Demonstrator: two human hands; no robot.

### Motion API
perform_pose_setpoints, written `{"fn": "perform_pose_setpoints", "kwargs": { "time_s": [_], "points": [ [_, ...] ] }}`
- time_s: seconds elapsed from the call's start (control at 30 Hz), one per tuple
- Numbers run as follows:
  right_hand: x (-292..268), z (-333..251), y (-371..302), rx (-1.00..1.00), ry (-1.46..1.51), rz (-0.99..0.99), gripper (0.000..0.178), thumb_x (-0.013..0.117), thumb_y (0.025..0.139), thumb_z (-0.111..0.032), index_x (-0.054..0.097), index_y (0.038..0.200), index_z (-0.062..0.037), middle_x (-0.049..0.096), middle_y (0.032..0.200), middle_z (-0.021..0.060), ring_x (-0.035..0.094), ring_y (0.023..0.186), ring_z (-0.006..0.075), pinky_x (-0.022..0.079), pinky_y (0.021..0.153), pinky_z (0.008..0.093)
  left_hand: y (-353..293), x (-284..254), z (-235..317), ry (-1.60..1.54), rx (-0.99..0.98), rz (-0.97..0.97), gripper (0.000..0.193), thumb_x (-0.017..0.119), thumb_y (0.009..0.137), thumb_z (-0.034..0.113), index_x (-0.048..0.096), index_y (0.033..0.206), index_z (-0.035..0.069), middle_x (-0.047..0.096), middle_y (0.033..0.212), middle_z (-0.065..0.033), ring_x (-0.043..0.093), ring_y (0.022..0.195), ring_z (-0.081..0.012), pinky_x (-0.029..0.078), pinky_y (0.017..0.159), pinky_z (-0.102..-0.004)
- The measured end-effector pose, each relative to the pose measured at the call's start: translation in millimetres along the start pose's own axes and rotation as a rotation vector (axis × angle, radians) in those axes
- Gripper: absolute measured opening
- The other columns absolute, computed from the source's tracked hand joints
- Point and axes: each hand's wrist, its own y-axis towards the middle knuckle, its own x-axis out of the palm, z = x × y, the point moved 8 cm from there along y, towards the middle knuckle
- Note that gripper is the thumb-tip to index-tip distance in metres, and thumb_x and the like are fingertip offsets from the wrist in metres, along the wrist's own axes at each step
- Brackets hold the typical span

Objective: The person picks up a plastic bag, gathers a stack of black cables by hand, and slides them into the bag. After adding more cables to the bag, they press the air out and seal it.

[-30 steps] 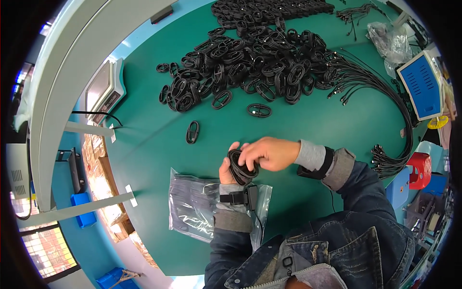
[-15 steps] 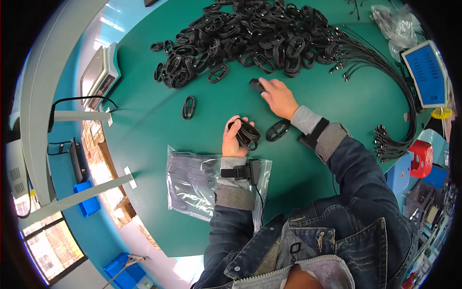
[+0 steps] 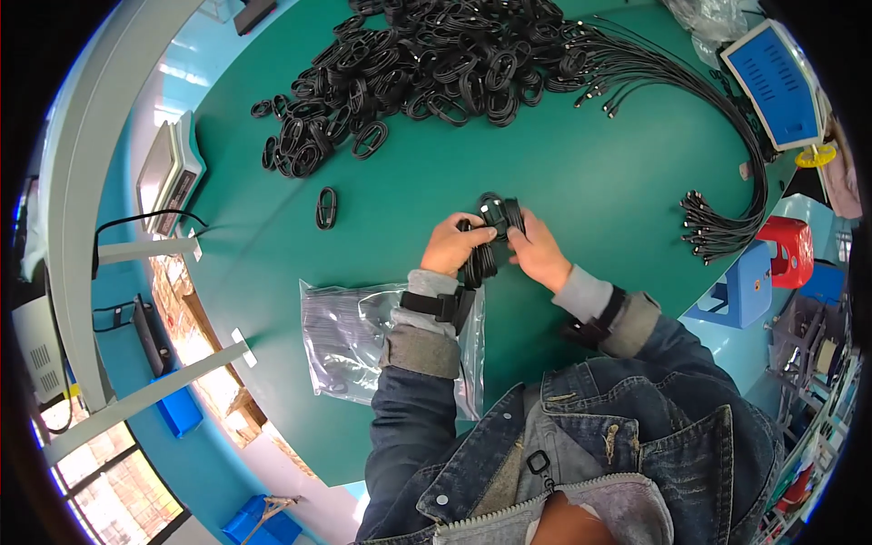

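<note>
Over the middle of the green table (image 3: 599,200), my hands meet around several coiled black cables. My left hand (image 3: 451,247) is closed on a bundle of coiled cables (image 3: 480,264) that hangs below its fingers. My right hand (image 3: 542,254) grips another coiled cable (image 3: 495,211) against that bundle, thumb and fingers pressed in. How many coils are gathered there I cannot tell. A single coiled cable (image 3: 326,208) lies alone to the left. Under my left forearm lies a clear plastic bag (image 3: 350,341).
A large heap of coiled black cables (image 3: 427,68) covers the table's far side. Uncoiled cables (image 3: 736,127) curve along the right edge. A scale (image 3: 173,177) stands at the left, near grey frame bars (image 3: 150,247). A blue panel (image 3: 772,86) and a red stool (image 3: 788,250) are at the right.
My right hand has come back from near the heap with a coiled cable and met my left hand. The coil that lay beside my right wrist no longer shows on the table.
</note>
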Motion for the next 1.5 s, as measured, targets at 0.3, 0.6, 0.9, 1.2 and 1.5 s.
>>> {"fn": "perform_pose_setpoints", "kwargs": {
  "time_s": [0.3, 0.6, 0.9, 1.2, 1.5],
  "points": [
    [-18.5, -96.2, -18.9, -0.516, -0.713, 0.306, 0.055, 0.058, 0.080, -0.016, 0.036, 0.126, 0.0061, 0.048, 0.103, 0.0219, 0.050, 0.091, 0.0352, 0.044, 0.076, 0.0405, -26.9, -8.3, -22.2, -0.666, -0.036, 0.097, 0.019, 0.066, 0.080, 0.013, 0.054, 0.092, 0.004, 0.061, 0.085, -0.0096, 0.062, 0.075, -0.0223, 0.053, 0.064, -0.0348],
    [22.9, -75.1, 4.1, -0.605, -0.919, 0.168, 0.061, 0.063, 0.079, -0.021, 0.036, 0.128, 0.0023, 0.051, 0.106, 0.0167, 0.051, 0.095, 0.0294, 0.045, 0.075, 0.0348, -40.5, -15.4, -27.0, -0.800, 0.033, 0.163, 0.016, 0.062, 0.084, 0.016, 0.054, 0.092, 0.006, 0.060, 0.089, -0.0108, 0.061, 0.078, -0.0255, 0.053, 0.066, -0.0380],
    [5.0, -24.7, -13.7, -0.199, 0.216, -0.387, 0.060, 0.061, 0.084, -0.030, 0.035, 0.131, -0.0034, 0.052, 0.107, 0.0146, 0.052, 0.091, 0.0258, 0.044, 0.080, 0.0327, -25.8, 25.1, -39.4, -0.667, 0.086, 0.293, 0.018, 0.065, 0.082, 0.015, 0.054, 0.089, 0.003, 0.059, 0.084, -0.0057, 0.058, 0.073, -0.0171, 0.049, 0.064, -0.0300],
    [-35.3, -27.2, -22.1, -0.494, -0.312, -0.136, 0.077, 0.070, 0.069, -0.036, 0.037, 0.128, 0.0003, 0.050, 0.118, 0.0214, 0.048, 0.106, 0.0346, 0.038, 0.093, 0.0404, -39.7, 48.5, -27.5, -0.317, 0.242, 0.677, 0.019, 0.066, 0.081, 0.012, 0.055, 0.090, 0.000, 0.056, 0.079, -0.0037, 0.052, 0.070, -0.0104, 0.044, 0.062, -0.0252],
    [-16.0, -29.4, -35.7, -0.704, -0.502, 0.000, 0.088, 0.073, 0.063, -0.034, 0.031, 0.131, 0.0027, 0.044, 0.122, 0.0222, 0.046, 0.108, 0.0361, 0.037, 0.093, 0.0430, -59.3, 26.3, -22.9, 0.081, 0.314, 1.046, 0.016, 0.062, 0.083, 0.010, 0.054, 0.091, -0.002, 0.056, 0.078, -0.0038, 0.051, 0.067, -0.0129, 0.044, 0.063, -0.0283]
  ]
}}
